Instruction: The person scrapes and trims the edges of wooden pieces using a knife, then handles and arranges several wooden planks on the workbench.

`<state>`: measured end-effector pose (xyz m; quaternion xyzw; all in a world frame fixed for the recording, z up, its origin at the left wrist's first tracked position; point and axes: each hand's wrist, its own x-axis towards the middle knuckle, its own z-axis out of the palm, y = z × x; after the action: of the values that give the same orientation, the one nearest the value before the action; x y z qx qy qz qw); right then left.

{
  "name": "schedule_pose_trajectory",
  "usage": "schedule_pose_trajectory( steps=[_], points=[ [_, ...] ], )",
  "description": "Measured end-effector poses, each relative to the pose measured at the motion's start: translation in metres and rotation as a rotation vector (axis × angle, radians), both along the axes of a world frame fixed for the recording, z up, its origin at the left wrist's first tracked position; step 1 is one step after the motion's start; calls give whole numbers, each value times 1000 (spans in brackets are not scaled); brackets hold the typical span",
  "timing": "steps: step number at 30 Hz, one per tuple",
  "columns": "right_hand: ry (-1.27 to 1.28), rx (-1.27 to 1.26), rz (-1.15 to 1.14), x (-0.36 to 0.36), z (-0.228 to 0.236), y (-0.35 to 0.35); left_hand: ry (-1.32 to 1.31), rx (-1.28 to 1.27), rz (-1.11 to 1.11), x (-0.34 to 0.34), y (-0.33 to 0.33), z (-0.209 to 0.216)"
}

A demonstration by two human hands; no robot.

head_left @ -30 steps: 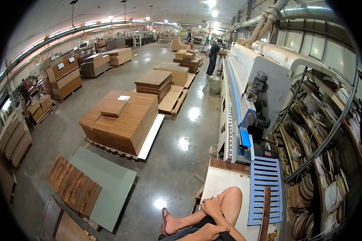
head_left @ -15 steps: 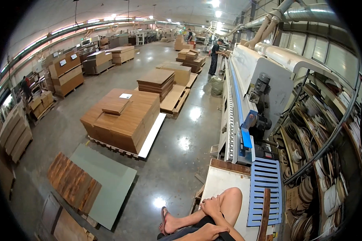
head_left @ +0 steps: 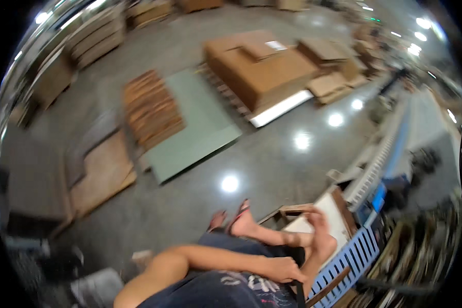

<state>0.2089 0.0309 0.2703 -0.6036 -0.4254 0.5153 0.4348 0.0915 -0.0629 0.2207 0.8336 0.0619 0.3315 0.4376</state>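
My left arm reaches across my dark shorts. My left hand [head_left: 283, 269] is closed beside my right forearm, its fingers curled at a dark edge. What they hold, if anything, is hidden. My right hand [head_left: 319, 223] is raised above the white board [head_left: 336, 208], blurred, with fingers apart and nothing seen in them. Below it, my bare leg stretches toward the sandals [head_left: 238, 215] on my feet. A blue slatted rack [head_left: 357, 256] lies to the right of my hands, with a brown strip [head_left: 333, 287] across it.
A grey-green panel [head_left: 195, 128] with wood-patterned boards [head_left: 151, 108] on it lies on the floor to the left. Beyond stands a large stack of brown panels [head_left: 262, 66] on a pallet. A long machine [head_left: 431, 123] and shelves of coiled strips [head_left: 410, 251] are at the right.
The view has swung left and down, so more of my lap and left arm shows. My right hand has lifted off my knee, and its fingers have spread.
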Motion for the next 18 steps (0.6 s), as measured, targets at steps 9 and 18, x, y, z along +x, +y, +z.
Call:
schedule_pose_trajectory(
  steps=[9,18],
  points=[
    [-283,422,560,26,122,-30,-57,-292,486,-93,64,54],
    [-511,232,736,-40,104,-59,245,-578,148,-155,70,-8]
  ],
)
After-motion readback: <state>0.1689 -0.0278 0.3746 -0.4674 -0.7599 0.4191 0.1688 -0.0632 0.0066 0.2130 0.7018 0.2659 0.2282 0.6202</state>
